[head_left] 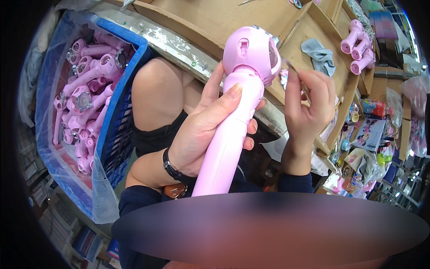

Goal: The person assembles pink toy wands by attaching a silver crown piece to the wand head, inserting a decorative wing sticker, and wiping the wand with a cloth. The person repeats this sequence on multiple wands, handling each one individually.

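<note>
A pink plastic microphone-shaped housing [230, 130] is tilted up in front of me, its round head with openings at the top. My left hand [201, 121] is wrapped around its neck, with the thumb lying along the near side. Just right of the round head, my right hand [311, 101] is raised with bent fingers. It pinches a thin stick-like tool [292, 67], whose dark tip points toward the head, seemingly just short of it. The fingers partly hide this tool, and its exact kind is unclear.
At left stands a blue plastic crate [145, 49] lined with clear film, holding many similar pink housings [85, 101]. Cardboard trays [201, 15] cover the bench ahead. A grey cloth [319, 54] and several pink housings [363, 60] lie at right, beside clutter and bags.
</note>
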Action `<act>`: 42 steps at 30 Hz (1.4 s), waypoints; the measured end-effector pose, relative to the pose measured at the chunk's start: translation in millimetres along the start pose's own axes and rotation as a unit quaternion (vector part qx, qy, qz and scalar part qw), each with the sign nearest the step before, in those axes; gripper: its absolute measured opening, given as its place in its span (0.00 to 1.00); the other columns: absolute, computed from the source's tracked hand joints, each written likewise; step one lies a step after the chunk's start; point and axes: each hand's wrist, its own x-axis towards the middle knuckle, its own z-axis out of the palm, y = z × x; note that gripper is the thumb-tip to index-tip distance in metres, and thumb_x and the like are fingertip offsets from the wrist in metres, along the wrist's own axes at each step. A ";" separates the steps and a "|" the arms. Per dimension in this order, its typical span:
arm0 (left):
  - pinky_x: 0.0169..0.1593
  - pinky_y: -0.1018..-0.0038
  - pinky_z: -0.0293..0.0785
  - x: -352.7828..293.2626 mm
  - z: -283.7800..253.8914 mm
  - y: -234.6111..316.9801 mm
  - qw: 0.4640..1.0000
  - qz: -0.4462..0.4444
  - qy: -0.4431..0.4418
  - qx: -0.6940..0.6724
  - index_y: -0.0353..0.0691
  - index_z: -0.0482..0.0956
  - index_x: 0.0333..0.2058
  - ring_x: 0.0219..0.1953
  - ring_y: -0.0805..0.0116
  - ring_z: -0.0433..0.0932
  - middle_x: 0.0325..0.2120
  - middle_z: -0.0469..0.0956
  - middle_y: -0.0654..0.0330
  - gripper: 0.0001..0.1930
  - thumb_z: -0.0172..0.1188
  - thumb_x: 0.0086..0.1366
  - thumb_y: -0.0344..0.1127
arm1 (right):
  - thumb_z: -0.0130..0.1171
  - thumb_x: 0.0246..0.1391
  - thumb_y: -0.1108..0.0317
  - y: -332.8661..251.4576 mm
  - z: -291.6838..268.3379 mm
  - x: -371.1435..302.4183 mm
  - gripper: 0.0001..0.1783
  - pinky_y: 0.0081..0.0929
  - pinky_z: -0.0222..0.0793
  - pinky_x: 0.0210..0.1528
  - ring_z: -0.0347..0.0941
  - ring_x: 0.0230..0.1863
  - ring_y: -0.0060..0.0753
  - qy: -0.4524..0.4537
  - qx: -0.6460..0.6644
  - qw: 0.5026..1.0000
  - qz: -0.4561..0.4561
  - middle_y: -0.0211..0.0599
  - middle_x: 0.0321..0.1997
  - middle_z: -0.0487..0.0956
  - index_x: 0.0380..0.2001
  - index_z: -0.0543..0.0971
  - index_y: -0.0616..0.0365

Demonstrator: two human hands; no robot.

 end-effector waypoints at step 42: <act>0.31 0.67 0.83 4.4 -6.4 3.8 0.999 -0.001 -0.033 0.032 0.62 0.36 0.66 0.33 0.65 0.79 0.42 0.70 0.48 0.38 0.51 0.67 0.34 | 0.65 0.40 0.80 15.2 -5.1 9.2 0.09 0.21 0.65 0.21 0.69 0.21 0.26 0.009 0.058 0.998 0.033 0.35 0.25 0.76 0.28 0.77 0.59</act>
